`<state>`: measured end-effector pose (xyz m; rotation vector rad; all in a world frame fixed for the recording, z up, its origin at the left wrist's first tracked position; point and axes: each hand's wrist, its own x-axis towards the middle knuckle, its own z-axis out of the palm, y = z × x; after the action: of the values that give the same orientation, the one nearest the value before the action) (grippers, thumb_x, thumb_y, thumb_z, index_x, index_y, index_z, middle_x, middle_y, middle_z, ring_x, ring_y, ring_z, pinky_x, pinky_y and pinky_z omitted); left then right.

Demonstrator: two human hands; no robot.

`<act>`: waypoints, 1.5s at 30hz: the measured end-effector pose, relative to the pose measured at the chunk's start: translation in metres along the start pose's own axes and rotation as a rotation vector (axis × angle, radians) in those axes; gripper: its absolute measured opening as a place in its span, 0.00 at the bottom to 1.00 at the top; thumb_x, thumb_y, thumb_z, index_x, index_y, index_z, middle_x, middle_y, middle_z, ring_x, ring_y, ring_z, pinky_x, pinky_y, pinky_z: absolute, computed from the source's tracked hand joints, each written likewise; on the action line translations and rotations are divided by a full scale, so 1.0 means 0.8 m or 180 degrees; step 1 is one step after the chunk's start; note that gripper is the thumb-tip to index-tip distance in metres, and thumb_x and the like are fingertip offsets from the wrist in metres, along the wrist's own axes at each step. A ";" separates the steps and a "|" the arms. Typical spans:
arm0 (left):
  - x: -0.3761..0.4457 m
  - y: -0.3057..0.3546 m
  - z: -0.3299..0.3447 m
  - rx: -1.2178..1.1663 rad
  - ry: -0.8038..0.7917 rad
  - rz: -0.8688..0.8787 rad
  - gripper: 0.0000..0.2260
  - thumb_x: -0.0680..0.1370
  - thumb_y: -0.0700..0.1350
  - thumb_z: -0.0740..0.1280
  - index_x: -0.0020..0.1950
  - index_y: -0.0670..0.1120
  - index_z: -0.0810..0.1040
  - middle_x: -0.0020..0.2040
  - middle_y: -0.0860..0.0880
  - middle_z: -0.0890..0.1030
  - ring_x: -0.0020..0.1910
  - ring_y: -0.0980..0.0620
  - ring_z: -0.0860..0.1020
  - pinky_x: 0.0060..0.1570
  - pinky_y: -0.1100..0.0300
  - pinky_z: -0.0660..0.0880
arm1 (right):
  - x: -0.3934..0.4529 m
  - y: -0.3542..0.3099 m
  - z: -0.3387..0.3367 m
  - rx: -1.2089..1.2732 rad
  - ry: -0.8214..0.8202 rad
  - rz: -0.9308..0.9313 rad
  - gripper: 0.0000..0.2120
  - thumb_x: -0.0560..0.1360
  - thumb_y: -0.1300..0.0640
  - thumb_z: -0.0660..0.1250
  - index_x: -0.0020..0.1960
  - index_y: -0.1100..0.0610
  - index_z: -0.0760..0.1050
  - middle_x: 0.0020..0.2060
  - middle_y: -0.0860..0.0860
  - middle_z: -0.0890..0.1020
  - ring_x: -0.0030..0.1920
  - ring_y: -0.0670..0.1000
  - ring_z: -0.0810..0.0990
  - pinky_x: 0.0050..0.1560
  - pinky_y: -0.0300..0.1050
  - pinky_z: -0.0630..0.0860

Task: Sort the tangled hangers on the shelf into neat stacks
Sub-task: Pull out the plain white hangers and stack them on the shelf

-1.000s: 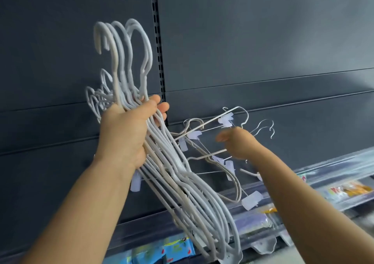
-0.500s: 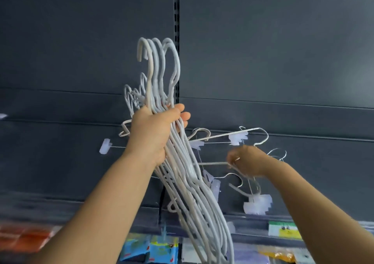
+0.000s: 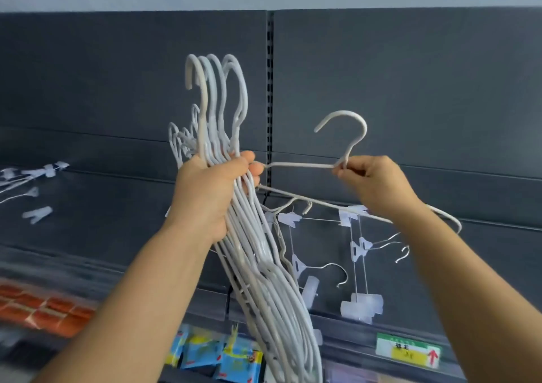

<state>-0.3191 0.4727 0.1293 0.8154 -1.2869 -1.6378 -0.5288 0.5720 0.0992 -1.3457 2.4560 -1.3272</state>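
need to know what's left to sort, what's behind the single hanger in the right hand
Behind the single hanger, pinched by the right hand, hang tangled clip hangers against the dark shelf panel. The forearm and the bundle cover part of the tangle.

A dark grey shelf unit (image 3: 410,83) with a slotted upright (image 3: 270,89) down its middle fills the view. Clip hangers (image 3: 346,265) hang in a tangle before its back panel, with more (image 3: 32,183) at far left. Below — blurred orange packets (image 3: 44,309), blue packets (image 3: 228,359), and a green-yellow price tag (image 3: 407,350).
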 end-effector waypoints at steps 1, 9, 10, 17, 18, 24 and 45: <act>-0.001 0.001 0.002 -0.0044 -0.0022 0.0015 0.05 0.75 0.36 0.68 0.48 0.41 0.80 0.37 0.48 0.85 0.39 0.53 0.84 0.39 0.61 0.80 | -0.002 -0.009 -0.002 0.0076 0.0178 -0.0025 0.07 0.76 0.53 0.65 0.43 0.49 0.81 0.21 0.47 0.67 0.22 0.45 0.62 0.24 0.34 0.61; -0.007 0.007 0.013 -0.0329 -0.0236 -0.0025 0.08 0.74 0.35 0.68 0.53 0.40 0.79 0.47 0.46 0.85 0.44 0.54 0.84 0.44 0.59 0.80 | -0.014 -0.100 0.023 0.1175 0.0467 0.0085 0.09 0.74 0.58 0.65 0.37 0.54 0.80 0.28 0.52 0.75 0.29 0.50 0.68 0.33 0.43 0.71; -0.007 0.007 0.012 -0.0338 -0.0232 -0.0045 0.09 0.74 0.35 0.68 0.53 0.40 0.79 0.47 0.46 0.85 0.44 0.53 0.84 0.45 0.58 0.79 | -0.017 -0.110 0.030 0.1305 0.0405 0.0135 0.09 0.74 0.59 0.65 0.37 0.55 0.80 0.29 0.54 0.76 0.30 0.51 0.69 0.34 0.46 0.72; -0.014 0.018 -0.013 -0.0276 -0.0265 -0.0170 0.07 0.73 0.36 0.70 0.51 0.40 0.80 0.38 0.45 0.85 0.38 0.52 0.84 0.39 0.59 0.80 | -0.031 -0.139 0.054 0.1996 -0.0066 0.0389 0.08 0.77 0.59 0.64 0.44 0.54 0.81 0.35 0.52 0.78 0.29 0.45 0.70 0.28 0.34 0.72; -0.015 0.022 -0.020 -0.0215 -0.0256 -0.0169 0.06 0.73 0.37 0.70 0.49 0.40 0.80 0.35 0.46 0.85 0.36 0.52 0.84 0.37 0.60 0.80 | -0.030 -0.140 0.055 0.1964 -0.0074 0.0416 0.08 0.77 0.59 0.64 0.44 0.54 0.81 0.35 0.52 0.78 0.29 0.45 0.70 0.29 0.35 0.72; -0.023 0.048 -0.064 0.0301 -0.0448 -0.0150 0.07 0.71 0.40 0.73 0.48 0.42 0.80 0.31 0.48 0.82 0.29 0.55 0.81 0.29 0.63 0.77 | -0.020 -0.141 0.070 0.2110 -0.0153 0.0507 0.11 0.77 0.62 0.61 0.43 0.54 0.81 0.35 0.48 0.78 0.32 0.45 0.71 0.30 0.35 0.71; -0.064 0.063 0.063 -0.0263 -0.2074 0.0519 0.05 0.73 0.38 0.71 0.46 0.42 0.77 0.32 0.49 0.81 0.30 0.54 0.81 0.31 0.62 0.78 | -0.068 -0.120 -0.057 0.1722 0.1192 0.0174 0.11 0.76 0.58 0.60 0.46 0.49 0.80 0.30 0.43 0.77 0.32 0.48 0.68 0.31 0.43 0.67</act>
<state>-0.3314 0.5357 0.1895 0.1049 -1.6547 -1.8780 -0.4490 0.6160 0.1760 -0.9576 2.0448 -2.1809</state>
